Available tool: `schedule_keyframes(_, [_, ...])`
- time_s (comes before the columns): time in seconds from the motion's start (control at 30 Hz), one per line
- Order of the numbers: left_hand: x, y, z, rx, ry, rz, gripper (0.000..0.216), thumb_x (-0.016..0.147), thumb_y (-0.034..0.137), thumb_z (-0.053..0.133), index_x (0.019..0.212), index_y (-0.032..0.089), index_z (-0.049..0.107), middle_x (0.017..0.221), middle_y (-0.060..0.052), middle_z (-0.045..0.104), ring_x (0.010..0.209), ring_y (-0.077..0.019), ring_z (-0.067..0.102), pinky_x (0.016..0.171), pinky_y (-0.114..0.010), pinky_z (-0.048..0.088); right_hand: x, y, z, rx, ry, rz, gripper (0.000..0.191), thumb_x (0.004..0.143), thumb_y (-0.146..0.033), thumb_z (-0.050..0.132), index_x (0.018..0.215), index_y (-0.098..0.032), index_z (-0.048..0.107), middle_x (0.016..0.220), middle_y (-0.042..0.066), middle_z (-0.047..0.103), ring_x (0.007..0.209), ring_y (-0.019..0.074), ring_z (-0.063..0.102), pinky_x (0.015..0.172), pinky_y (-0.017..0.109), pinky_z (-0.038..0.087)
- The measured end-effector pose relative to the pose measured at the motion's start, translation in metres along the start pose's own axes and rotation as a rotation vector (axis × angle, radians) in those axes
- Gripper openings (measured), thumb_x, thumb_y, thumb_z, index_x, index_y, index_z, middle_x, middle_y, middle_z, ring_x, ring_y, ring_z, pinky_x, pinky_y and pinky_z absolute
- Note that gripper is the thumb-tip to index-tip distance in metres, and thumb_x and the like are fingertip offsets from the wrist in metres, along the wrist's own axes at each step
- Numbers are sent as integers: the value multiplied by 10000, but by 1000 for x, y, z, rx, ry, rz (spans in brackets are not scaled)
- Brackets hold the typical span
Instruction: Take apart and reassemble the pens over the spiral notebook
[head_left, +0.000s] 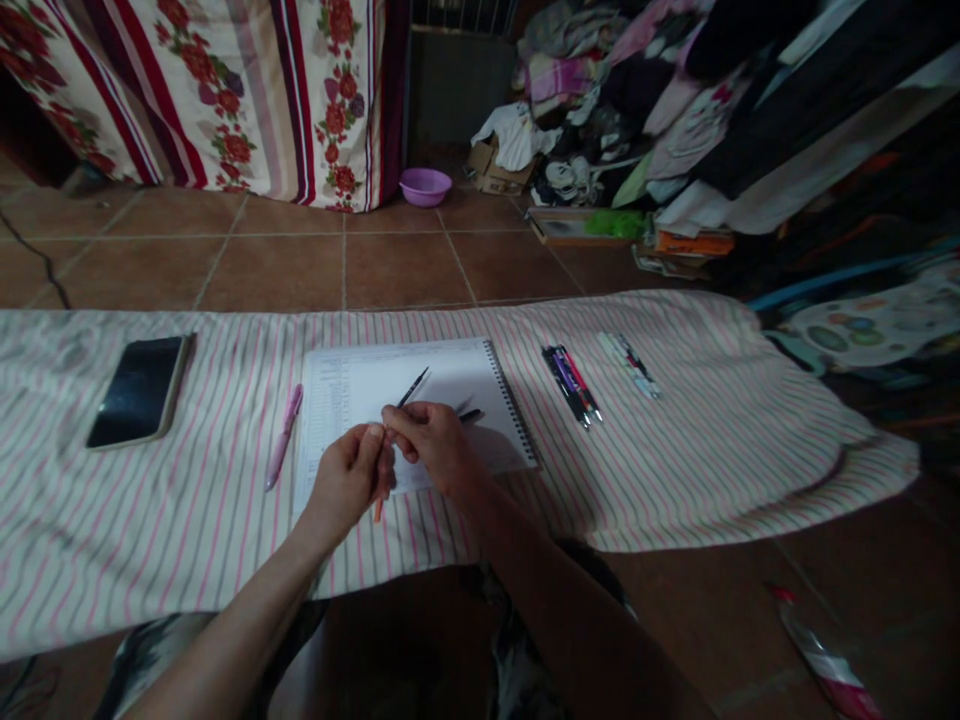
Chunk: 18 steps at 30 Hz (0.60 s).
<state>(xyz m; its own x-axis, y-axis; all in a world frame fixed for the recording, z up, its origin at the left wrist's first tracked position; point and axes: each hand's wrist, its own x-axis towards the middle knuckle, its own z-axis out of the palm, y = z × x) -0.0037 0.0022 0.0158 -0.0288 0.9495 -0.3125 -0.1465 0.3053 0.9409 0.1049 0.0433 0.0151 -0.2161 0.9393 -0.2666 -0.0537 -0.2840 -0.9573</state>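
Note:
My left hand (350,478) is closed around a thin orange pen (378,511) whose lower end sticks out below the fingers. My right hand (431,445) pinches the same pen near its upper part, where a dark tip (413,386) points up and right. Both hands hover over a spiral notebook (457,375) lying open on a striped cloth (720,430). A dark pen part (471,415) lies on the page just right of my right hand.
A pink pen (284,436) lies left of the notebook, a phone (137,391) further left. Two bundles of pens (571,384) (629,365) lie to the right. On the tiled floor behind are a purple bowl (425,186), a flowered cloth (225,90) and piled clothes (637,100).

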Motion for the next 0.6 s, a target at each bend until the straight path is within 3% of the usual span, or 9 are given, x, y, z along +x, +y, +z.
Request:
schedule_keyframes(0.1, [-1,-3,1,157,32,64,283,809,402,510,656,165,506,409,48,470,315,-76,417,338,-185,318,2,3,1,-11,48,38,303,682,-377,623,501,-161,515,347,-81,403,295,32,286,327,199,198])
schedule_keyframes(0.17, [-2,-1,1,93,4,39,294,804,411,512,642,166,494,408,51,454,310,-70,400,328,-180,300,3,3,1,-8,79,39,300,678,-364,620,486,-164,505,337,-78,404,284,31,283,316,199,190])
schedule_keyframes(0.33, [2,9,-5,-308,-176,-247,287,738,394,609,666,145,486,450,77,359,315,-18,250,280,-140,117,3,-2,0,58,65,46,284,677,-315,604,468,-167,483,338,-75,412,284,28,287,318,194,192])
schedule_keyframes(0.43, [4,13,-9,-405,-244,-360,240,729,322,630,689,121,504,466,73,354,337,-6,236,288,-124,131,2,-4,0,65,1,57,261,692,-308,588,493,-161,504,351,-78,407,296,31,287,327,197,195])
schedule_keyframes(0.5, [4,12,-9,-395,-216,-338,246,737,333,623,692,122,505,478,62,380,346,-11,273,293,-124,153,2,-3,0,50,-2,36,267,711,-315,578,505,-159,510,372,-77,414,315,33,305,343,195,214])
schedule_keyframes(0.6, [2,6,-4,-236,-101,-178,306,753,413,595,654,146,482,460,53,425,331,-30,328,288,-143,167,0,-2,1,33,4,-4,289,729,-343,582,518,-154,522,398,-71,435,346,34,337,374,191,257])
